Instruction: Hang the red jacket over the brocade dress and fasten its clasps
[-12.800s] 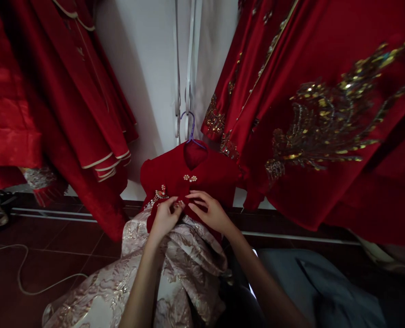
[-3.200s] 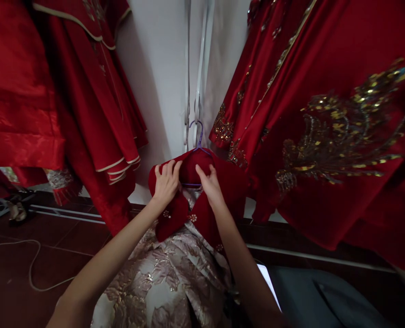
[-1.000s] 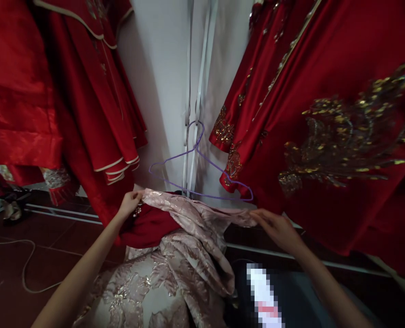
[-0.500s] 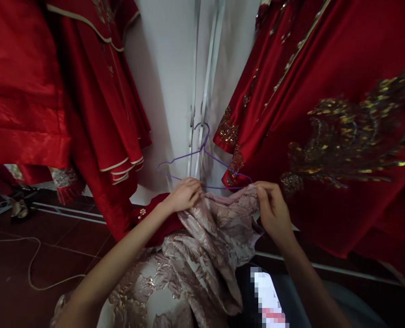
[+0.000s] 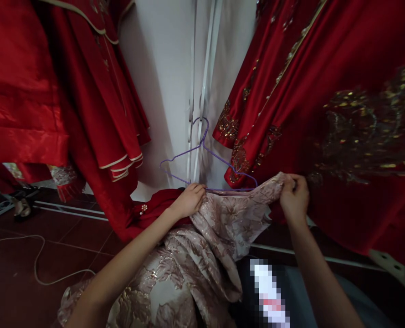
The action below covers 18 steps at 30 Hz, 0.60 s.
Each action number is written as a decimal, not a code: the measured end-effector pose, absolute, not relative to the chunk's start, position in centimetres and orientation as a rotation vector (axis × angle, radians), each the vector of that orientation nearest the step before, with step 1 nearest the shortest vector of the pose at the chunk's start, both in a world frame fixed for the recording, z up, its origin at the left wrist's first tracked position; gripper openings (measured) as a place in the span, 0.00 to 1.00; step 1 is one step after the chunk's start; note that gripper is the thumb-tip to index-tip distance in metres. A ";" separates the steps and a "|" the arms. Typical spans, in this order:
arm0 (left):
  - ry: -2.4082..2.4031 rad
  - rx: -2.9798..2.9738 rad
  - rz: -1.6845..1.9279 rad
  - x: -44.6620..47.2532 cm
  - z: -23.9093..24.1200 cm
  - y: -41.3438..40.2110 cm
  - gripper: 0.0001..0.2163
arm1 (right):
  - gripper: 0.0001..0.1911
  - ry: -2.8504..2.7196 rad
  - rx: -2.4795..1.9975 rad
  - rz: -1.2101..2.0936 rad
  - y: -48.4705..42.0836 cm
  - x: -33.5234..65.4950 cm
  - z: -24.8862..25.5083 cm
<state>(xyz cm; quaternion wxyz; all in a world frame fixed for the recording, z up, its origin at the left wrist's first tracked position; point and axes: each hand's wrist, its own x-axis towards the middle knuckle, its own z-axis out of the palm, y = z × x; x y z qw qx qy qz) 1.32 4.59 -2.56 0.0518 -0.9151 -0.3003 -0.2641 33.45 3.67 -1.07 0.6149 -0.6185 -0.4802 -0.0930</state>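
A pale pink and gold brocade dress [image 5: 175,269] lies bunched in front of me. My left hand [image 5: 190,200] grips its upper edge near the middle, fingers closed over the fabric and beside the hanger's lower bar. The edge's right end is pinched in my right hand [image 5: 295,193], which holds it out to the side. Just above the dress is a purple wire hanger [image 5: 229,169], its hook up near the white rails. Part of the hanger's lower bar is hidden by the cloth and my left hand.
Red garments [image 5: 86,91] hang at left, and a red gown [image 5: 274,82] with gold beading hangs at right. White rails [image 5: 202,82] run down the pale wall. A thin cable [image 5: 38,259] curls over the tiled floor. A blurred white patch [image 5: 270,291] is below.
My right hand has moved to the right, drawing the dress edge out straighter. My left hand stays near the middle and has shifted slightly right.
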 end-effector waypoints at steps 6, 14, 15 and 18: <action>-0.913 -2.781 -0.802 1.1 -2.9 4.6 0.10 | 0.14 -1.061 -1.442 -0.303 3.5 33.5 -1.8; -0.908 -2.857 -0.838 1.4 -2.9 4.8 0.10 | 0.16 -1.204 -1.370 -0.270 4.1 30.9 0.2; -0.910 -2.879 -0.862 1.6 -2.9 4.7 0.10 | 0.16 -1.271 -1.356 -0.255 4.2 30.0 0.7; -0.912 -2.955 -0.978 2.6 -2.8 4.3 0.10 | 0.16 -1.490 -1.325 -0.222 4.7 27.5 1.8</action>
